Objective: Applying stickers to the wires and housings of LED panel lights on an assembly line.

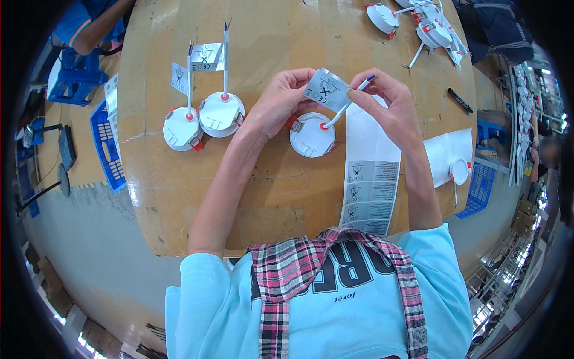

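Note:
Between my hands is a silver printed label (326, 90). My left hand (286, 103) pinches its left edge between thumb and fingers. With thumb and forefinger, my right hand (387, 106) grips the label's right edge where it meets a white cable (342, 113) with a bluish end. That cable rises from a red grommet on a round white downlight (312, 136) with red-tipped clips, lying on the table below my hands. Under my right forearm is a white backing strip (372, 140) with several silver labels still on its near part.
Two downlights (179, 129) (220, 115) with flagged cables stand at left on the wooden table (269, 197). More downlights (435, 33) lie far right. A black marker (460, 100), white sheet (445, 149) and small round part (459, 172) are at right. Blue crates (107, 146) (477, 188) flank the table; another person's arm (98, 30) is far left.

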The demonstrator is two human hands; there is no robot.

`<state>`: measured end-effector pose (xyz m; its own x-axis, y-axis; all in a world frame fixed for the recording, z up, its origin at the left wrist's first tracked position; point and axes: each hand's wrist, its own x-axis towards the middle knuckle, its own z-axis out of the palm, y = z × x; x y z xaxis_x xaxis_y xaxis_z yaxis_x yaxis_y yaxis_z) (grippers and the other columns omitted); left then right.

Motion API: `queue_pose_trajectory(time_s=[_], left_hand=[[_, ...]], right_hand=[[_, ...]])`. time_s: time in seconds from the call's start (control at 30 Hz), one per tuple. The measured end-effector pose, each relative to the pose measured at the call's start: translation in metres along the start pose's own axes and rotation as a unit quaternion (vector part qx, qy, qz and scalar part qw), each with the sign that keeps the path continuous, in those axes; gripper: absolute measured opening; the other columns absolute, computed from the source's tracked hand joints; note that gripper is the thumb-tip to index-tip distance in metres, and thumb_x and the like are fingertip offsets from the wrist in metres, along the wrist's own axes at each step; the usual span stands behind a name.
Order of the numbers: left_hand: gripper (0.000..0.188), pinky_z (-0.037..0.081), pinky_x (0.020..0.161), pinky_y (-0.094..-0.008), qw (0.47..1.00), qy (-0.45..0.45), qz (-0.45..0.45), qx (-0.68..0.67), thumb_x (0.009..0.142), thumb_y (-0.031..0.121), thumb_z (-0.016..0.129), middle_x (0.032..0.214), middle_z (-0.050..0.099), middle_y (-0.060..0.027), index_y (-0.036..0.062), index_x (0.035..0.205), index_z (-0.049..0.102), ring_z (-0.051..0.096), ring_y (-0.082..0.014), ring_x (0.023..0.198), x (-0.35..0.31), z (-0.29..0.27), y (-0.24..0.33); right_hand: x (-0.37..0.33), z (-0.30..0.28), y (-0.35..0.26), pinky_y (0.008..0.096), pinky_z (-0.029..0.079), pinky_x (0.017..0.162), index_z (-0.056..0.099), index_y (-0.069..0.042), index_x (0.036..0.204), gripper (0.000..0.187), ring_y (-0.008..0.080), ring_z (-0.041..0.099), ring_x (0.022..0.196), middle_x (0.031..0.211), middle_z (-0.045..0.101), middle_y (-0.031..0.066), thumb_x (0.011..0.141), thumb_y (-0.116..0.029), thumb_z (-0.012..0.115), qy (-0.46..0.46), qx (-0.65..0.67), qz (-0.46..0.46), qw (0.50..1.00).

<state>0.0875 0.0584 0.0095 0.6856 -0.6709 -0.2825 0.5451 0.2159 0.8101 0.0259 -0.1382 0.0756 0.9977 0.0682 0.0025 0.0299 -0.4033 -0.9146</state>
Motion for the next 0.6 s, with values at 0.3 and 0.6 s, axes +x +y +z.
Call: queue_pose_trajectory(time_s=[0.3, 0.6], left_hand=[[0.021, 0.057, 0.081, -0.0282, 0.999, -0.005, 0.050, 0.004, 0.095, 0.013, 0.054, 0.097, 0.068, -0.0084, -0.0025, 0.104, 0.064, 0.067, -0.0137, 0.088, -0.0039, 0.0016, 0.0038], [0.028, 0.058, 0.084, -0.0351, 0.997, -0.032, 0.066, 0.034, 0.098, 0.014, 0.051, 0.108, 0.066, -0.0120, -0.0042, 0.118, 0.059, 0.066, -0.0186, 0.097, -0.0079, -0.0053, 0.0085]], right_hand=[[0.0020, 0.0021, -0.0018, 0.0238, 0.048, 0.066, 0.063, -0.004, 0.086, 0.015, 0.0088, 0.058, 0.073, 0.079, 0.063, 0.0012, 0.083, -0.017, 0.072, -0.003, 0.025, 0.033, 0.999], [0.0029, 0.0023, -0.0016, 0.0247, 0.049, 0.068, 0.063, -0.004, 0.087, 0.014, 0.0097, 0.060, 0.075, 0.081, 0.065, 0.0016, 0.083, -0.014, 0.071, -0.001, 0.041, 0.041, 0.998]])
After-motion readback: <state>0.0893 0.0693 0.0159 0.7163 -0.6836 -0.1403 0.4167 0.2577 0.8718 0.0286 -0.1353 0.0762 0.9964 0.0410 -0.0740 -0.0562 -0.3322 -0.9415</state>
